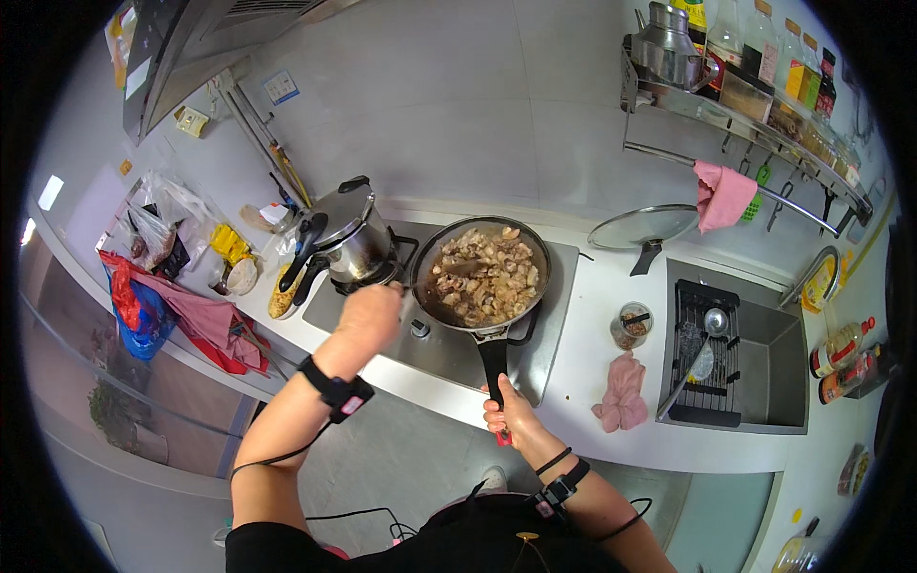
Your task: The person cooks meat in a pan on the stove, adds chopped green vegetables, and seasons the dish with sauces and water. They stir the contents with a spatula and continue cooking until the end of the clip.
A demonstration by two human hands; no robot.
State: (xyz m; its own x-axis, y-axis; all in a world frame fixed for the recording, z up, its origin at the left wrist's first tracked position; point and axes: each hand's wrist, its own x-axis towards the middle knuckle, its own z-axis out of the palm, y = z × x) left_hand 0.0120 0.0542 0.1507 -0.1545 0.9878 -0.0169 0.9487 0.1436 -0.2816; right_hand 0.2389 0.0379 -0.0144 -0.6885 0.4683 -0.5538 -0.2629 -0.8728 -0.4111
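We see bottles (761, 50) with colored labels on the shelf (702, 103). A round pan (427, 304) of brown food chunks (501, 272) sits on the stove (559, 325). A clear cup (631, 327) holds brown bits. Our left hand (373, 315) curls tight around a stirring tool (462, 269); our right hand (513, 413) wraps the pan's black handle (492, 358).

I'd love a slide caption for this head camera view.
Right hand gripping the black handle of a frying pan of browned food, beside a lidded metal pot.

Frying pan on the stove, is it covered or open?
Open: the frying pan shows its food uncovered, and a glass lid is off to its right.
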